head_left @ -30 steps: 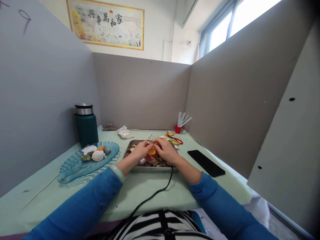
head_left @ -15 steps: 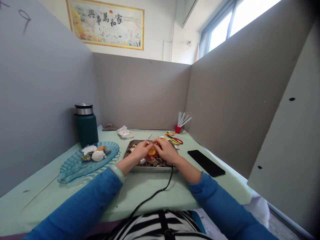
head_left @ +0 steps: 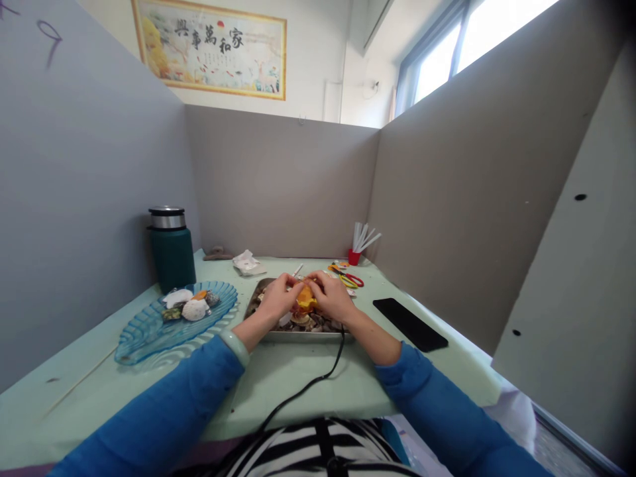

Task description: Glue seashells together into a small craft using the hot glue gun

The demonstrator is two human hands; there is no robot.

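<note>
Above a metal tray of shells and stones, my left hand and my right hand meet with bent, closed fingers. Between them is a small orange-yellow piece with an uneven lower edge; its exact kind cannot be made out. Both hands pinch at its upper part, where the fingertips hide it. A black cord runs from beside my right wrist down toward my lap.
To the left, a blue scalloped dish holds several shells, with a green flask behind it. A black phone lies at right. Beyond the tray are scissors, a red cup of white strips and crumpled tissue. Partitions surround the table.
My fingers have shifted and spread slightly on the orange-yellow piece. More of its yellow lower edge now shows between the hands. The surrounding objects stay where they were.
</note>
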